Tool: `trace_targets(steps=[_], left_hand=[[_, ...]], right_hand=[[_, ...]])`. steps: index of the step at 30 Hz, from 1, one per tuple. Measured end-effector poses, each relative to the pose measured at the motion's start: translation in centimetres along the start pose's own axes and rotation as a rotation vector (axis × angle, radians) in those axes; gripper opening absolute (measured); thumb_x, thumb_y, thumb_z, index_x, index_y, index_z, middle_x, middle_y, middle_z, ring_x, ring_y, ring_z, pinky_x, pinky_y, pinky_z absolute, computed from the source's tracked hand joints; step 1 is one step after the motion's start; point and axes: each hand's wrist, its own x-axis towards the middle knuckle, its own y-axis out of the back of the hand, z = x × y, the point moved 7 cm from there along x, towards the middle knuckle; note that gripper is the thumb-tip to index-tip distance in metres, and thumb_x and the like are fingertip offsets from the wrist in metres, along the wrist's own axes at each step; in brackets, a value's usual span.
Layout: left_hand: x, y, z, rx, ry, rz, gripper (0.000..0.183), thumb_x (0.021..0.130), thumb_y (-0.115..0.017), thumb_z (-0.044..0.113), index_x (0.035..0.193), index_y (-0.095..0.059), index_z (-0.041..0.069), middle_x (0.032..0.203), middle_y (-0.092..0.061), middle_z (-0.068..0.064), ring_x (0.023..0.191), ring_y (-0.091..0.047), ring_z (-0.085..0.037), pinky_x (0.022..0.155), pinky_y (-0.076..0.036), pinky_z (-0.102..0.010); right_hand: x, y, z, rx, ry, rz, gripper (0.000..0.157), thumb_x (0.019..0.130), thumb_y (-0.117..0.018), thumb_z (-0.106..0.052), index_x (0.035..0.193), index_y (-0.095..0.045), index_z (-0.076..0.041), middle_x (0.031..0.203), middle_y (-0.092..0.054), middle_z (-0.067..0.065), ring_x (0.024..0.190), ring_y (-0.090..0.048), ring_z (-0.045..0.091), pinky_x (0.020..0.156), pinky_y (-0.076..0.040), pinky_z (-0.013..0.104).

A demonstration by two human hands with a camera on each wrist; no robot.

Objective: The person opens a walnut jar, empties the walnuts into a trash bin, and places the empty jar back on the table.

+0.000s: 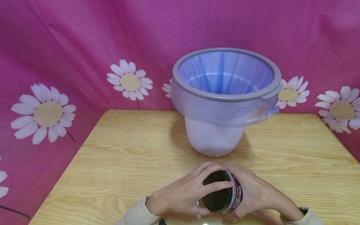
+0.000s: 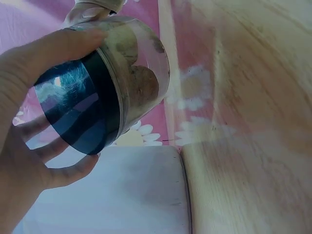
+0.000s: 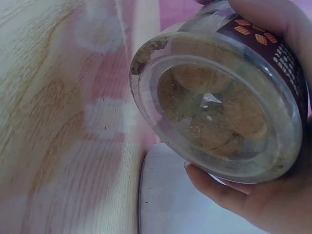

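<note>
On the jar (image 3: 282, 131), printed label (image 3: 269, 48)

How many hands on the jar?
2: left hand around the dark lid of the jar, right hand around its body. Both plainly visible.

A magenta cloth (image 1: 84, 37) hangs behind the table (image 1: 126, 156) and along its left and right sides, with soft vertical folds and darker creases. Large flowers (image 1: 47, 114) are spread across it, each with white petals round a flat tan centre; thin dark stems (image 1: 71, 137) show under some. The table has a pale yellow-brown wood grain and slightly rounded far corners. Its top is glossy: the wrist views show blurred pink and white reflections (image 2: 190, 90) on it. The light is soft.
</note>
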Motion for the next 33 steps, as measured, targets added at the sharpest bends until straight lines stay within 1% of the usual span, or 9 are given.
trace_targets(steps=[2,6,10,17,22,25,28,31,33], left_hand=[[0.00,0.02,-0.02,0.014,0.000,0.006,0.090,0.075,-0.081,0.036,0.148,-0.033,0.021,0.152,-0.022,-0.008,0.140,-0.020,-0.018,0.115,-0.018,-0.028],[-0.02,0.03,-0.03,0.037,-0.001,0.013,0.088,0.076,-0.078,0.043,0.148,-0.032,0.020,0.152,-0.022,-0.009,0.140,-0.022,-0.019,0.115,-0.018,-0.028],[-0.01,-0.02,-0.04,0.010,0.004,0.003,0.089,0.075,-0.081,0.039,0.148,-0.033,0.022,0.153,-0.022,-0.007,0.139,-0.021,-0.019,0.115,-0.018,-0.028],[-0.04,-0.01,-0.03,0.033,0.004,0.015,0.092,0.073,-0.081,0.043,0.147,-0.032,0.021,0.151,-0.024,-0.008,0.138,-0.023,-0.018,0.114,-0.020,-0.027],[-0.11,-0.33,-0.05,-0.012,0.009,-0.013,0.092,0.071,-0.083,0.034,0.148,-0.033,0.025,0.154,-0.017,-0.005,0.141,-0.016,-0.017,0.115,-0.018,-0.029],[-0.09,-0.33,-0.06,-0.015,0.006,-0.015,0.087,0.074,-0.081,0.030,0.147,-0.034,0.024,0.154,-0.018,-0.005,0.141,-0.016,-0.017,0.115,-0.018,-0.030],[-0.05,-0.25,-0.05,-0.012,0.002,-0.005,0.085,0.075,-0.081,0.032,0.147,-0.035,0.023,0.153,-0.020,-0.006,0.140,-0.018,-0.017,0.115,-0.019,-0.029],[-0.02,-0.15,-0.04,-0.014,-0.005,0.010,0.086,0.074,-0.082,0.035,0.146,-0.036,0.022,0.152,-0.023,-0.006,0.139,-0.021,-0.017,0.114,-0.019,-0.028],[-0.05,-0.06,-0.02,0.004,-0.011,0.015,0.087,0.074,-0.082,0.038,0.146,-0.036,0.022,0.151,-0.024,-0.007,0.138,-0.023,-0.017,0.114,-0.020,-0.027]], right_hand=[[0.01,-0.07,0.00,0.014,-0.003,-0.005,0.100,0.045,-0.095,-0.034,0.131,-0.045,-0.024,0.116,-0.057,-0.010,0.097,-0.057,0.008,0.078,-0.051,0.030],[0.01,-0.13,0.00,0.035,-0.003,-0.009,0.099,0.047,-0.095,-0.034,0.132,-0.045,-0.023,0.116,-0.058,-0.010,0.096,-0.057,0.008,0.078,-0.052,0.030],[-0.04,-0.19,0.02,0.056,0.003,-0.015,0.101,0.046,-0.095,-0.032,0.133,-0.044,-0.024,0.116,-0.058,-0.008,0.096,-0.057,0.009,0.078,-0.052,0.029],[-0.06,-0.32,0.00,0.069,0.012,-0.019,0.102,0.045,-0.094,-0.032,0.134,-0.044,-0.025,0.116,-0.058,-0.006,0.095,-0.058,0.007,0.077,-0.052,0.028],[-0.07,-0.26,0.09,0.050,-0.005,-0.021,0.102,0.046,-0.094,-0.034,0.134,-0.044,-0.025,0.116,-0.058,-0.008,0.095,-0.058,0.010,0.077,-0.052,0.028],[-0.04,-0.26,0.09,0.051,-0.006,-0.026,0.101,0.045,-0.094,-0.032,0.133,-0.044,-0.025,0.115,-0.058,-0.008,0.095,-0.058,0.009,0.076,-0.052,0.028],[-0.02,-0.26,0.05,0.052,0.001,-0.025,0.101,0.045,-0.094,-0.031,0.132,-0.045,-0.024,0.115,-0.058,-0.008,0.095,-0.057,0.008,0.076,-0.051,0.028],[-0.02,-0.28,0.04,0.059,0.013,-0.023,0.101,0.045,-0.094,-0.030,0.133,-0.044,-0.024,0.115,-0.058,-0.009,0.095,-0.057,0.008,0.077,-0.052,0.028],[0.00,-0.31,0.04,0.058,0.019,-0.020,0.102,0.045,-0.094,-0.030,0.133,-0.044,-0.024,0.115,-0.058,-0.009,0.096,-0.057,0.008,0.077,-0.051,0.028]])
